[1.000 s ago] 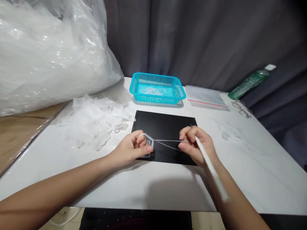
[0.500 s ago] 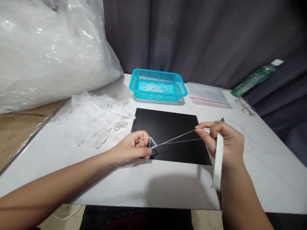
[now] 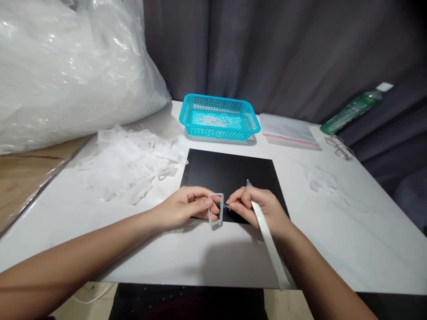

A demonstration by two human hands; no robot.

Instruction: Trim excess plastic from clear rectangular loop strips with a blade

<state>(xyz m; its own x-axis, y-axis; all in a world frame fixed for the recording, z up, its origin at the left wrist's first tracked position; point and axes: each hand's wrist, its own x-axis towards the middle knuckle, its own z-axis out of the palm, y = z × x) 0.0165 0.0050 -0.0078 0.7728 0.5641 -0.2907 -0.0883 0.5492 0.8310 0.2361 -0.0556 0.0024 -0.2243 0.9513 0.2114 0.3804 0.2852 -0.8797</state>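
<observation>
Between the thumb and fingers of my left hand (image 3: 191, 205) is a small clear rectangular plastic frame (image 3: 222, 209), held upright at the near edge of a black mat (image 3: 230, 171). My right hand (image 3: 260, 206) is closed just to the right of it. A knife with a long whitish handle (image 3: 271, 246) lies in its grip, with the pointed tip showing above the index finger. The right thumb and fingertip also pinch a thin crumpled clear strip (image 3: 227, 206) close to the frame; whether the two still join I cannot tell.
A heap of translucent plastic pieces (image 3: 123, 164) spreads at left, before a big plastic bag (image 3: 73, 75). Behind the mat stands a blue basket (image 3: 220, 135) with clear pieces inside. Zip bags (image 3: 290, 131), a green bottle (image 3: 355, 109), glasses (image 3: 343, 149) and thin scraps (image 3: 323, 182) lie at right.
My right hand has come left, close to my left hand. The strip stretched between the hands is now slack and bunched. The frame has turned upright, its opening facing me.
</observation>
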